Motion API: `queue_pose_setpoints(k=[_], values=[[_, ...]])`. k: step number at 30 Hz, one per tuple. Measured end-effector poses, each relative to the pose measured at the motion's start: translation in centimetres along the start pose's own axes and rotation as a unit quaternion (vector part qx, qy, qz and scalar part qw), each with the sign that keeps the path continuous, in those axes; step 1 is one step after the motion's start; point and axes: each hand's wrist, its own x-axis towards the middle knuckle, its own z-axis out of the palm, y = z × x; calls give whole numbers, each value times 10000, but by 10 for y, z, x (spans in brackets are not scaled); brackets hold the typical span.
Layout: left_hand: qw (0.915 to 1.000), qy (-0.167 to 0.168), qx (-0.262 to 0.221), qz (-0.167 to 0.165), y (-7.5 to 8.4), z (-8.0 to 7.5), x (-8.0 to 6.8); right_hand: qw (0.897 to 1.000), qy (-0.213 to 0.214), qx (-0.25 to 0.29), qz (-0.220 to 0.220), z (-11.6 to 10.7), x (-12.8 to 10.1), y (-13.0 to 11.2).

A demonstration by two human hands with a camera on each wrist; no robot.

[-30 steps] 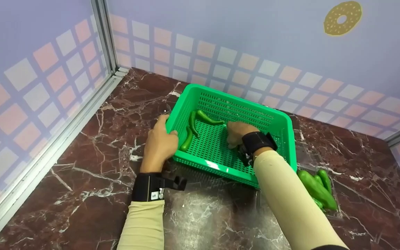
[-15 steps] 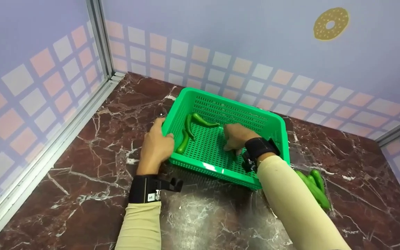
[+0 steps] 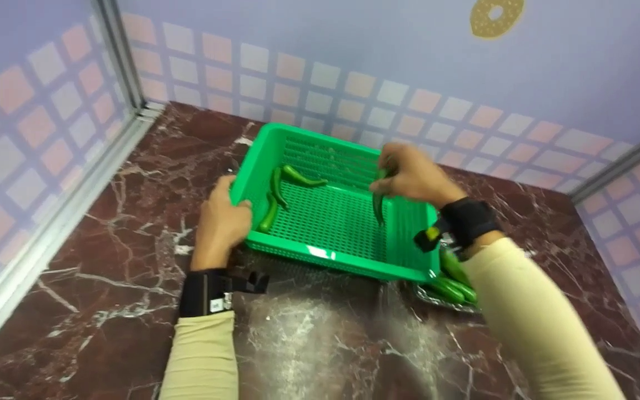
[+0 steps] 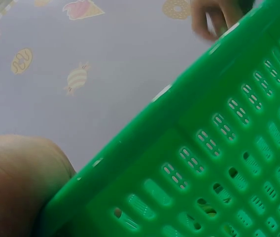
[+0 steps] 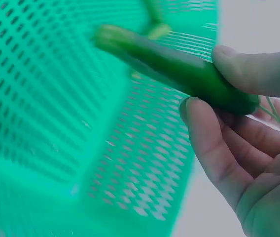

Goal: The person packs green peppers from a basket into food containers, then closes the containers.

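My left hand (image 3: 224, 219) grips the left rim of a green plastic basket (image 3: 320, 253) with slotted sides. In the left wrist view that hand (image 4: 24, 182) lies against the rim. My right hand (image 3: 414, 175) is raised over the basket's back right part and pinches a dark green chili pepper (image 3: 378, 206) between thumb and fingers, its free end hanging down. In the right wrist view the pepper (image 5: 167, 64) points away from the fingers across the basket. Three slim, curved green chili peppers (image 3: 277, 188) lie at the left end of the basket.
A clear tray (image 3: 448, 304) with several larger green vegetables (image 3: 453, 286) stands right of the basket, partly hidden by the basket and right forearm. A patterned wall (image 3: 320, 33) rises behind; another wall with a metal strip stands left. The surface (image 3: 103, 250) is dark red marble-patterned.
My right hand has lifted out of the basket, up and to the right, with a chili pepper now showing in its fingers. My left hand stays on the rim. The head view has shifted.
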Motion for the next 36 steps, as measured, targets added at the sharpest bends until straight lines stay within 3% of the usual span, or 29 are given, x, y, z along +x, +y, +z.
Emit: queue_pose_setpoints(k=[5,9,13,18,21,27,31,36], values=[[10000,-71,0,-47,2,-2,0,9942,635,682,531,-44,-55,6],[9999,-122,-51,-81,1,-5,1,9876,1122,739,816,-59,-104,18],[9997,-184,-148,-111,1,-8,0,9782,1667,663,1044,-52,-150,38],[9991,-376,-199,-56,1,-8,0,9632,2340,804,1051,-19,-191,62],[9983,-523,-246,-37,1,-5,0,9539,2735,791,951,4,-205,71],[9987,-432,-241,-82,-1,-4,1,9437,3273,133,471,39,-208,88],[9988,-431,-215,-133,0,-4,1,9396,3406,-315,123,49,-211,98],[9988,-425,-225,-109,-1,-4,1,9375,3434,-298,-490,51,-214,106]])
